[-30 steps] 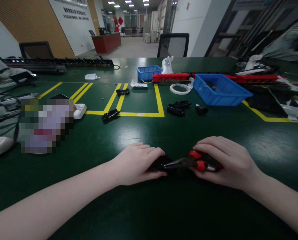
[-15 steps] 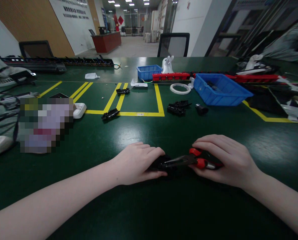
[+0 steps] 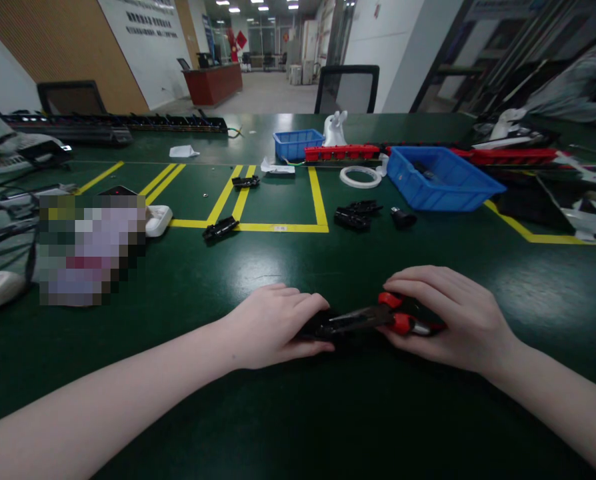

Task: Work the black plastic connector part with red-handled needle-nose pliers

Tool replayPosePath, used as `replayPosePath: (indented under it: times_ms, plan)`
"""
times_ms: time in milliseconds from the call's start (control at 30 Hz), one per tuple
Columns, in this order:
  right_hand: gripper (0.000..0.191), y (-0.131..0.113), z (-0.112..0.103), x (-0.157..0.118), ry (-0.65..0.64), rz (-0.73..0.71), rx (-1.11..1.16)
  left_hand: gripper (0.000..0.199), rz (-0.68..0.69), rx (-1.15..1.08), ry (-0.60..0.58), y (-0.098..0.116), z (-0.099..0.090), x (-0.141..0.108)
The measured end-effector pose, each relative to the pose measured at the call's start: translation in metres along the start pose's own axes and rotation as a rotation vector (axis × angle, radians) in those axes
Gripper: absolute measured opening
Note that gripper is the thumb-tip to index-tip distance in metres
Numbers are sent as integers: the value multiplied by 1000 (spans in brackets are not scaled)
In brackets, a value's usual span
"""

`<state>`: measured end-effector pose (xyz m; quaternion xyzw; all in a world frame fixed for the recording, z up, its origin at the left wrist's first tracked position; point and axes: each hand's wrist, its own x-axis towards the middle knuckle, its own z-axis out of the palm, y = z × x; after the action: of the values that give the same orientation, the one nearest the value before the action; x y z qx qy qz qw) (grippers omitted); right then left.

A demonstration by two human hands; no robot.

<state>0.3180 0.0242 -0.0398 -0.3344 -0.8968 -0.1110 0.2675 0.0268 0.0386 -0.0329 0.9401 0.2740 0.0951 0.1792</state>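
Observation:
At the near middle of the green table, my left hand (image 3: 278, 327) is closed on a small black plastic part (image 3: 312, 328), most of it hidden under the fingers. My right hand (image 3: 458, 323) grips the red handles of a pair of pliers (image 3: 358, 320). Their dark jaws point left and reach the black part; whether they pinch it I cannot tell. Beyond my hands lie more black parts: a cluster (image 3: 355, 215), a short dark piece (image 3: 403, 218), one at the yellow line (image 3: 221, 229) and one farther back (image 3: 246, 181).
A blue bin (image 3: 441, 180) with dark pieces inside stands at back right, near a tape roll (image 3: 361, 177). Behind are a smaller blue bin (image 3: 298, 143) and a red strip (image 3: 342, 153). To the left lie a blurred-out phone (image 3: 95, 253), a white case (image 3: 159, 220) and cables.
The pliers have tilted slightly, and my right hand has shifted a very little up. My left hand keeps its place on the black part.

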Motion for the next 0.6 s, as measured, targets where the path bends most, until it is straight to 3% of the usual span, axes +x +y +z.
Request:
replayPosePath:
  times_ms: [600]
  plan:
    - [27, -5, -2, 3, -36, -37, 24, 34, -3, -12, -4, 1, -1, 0]
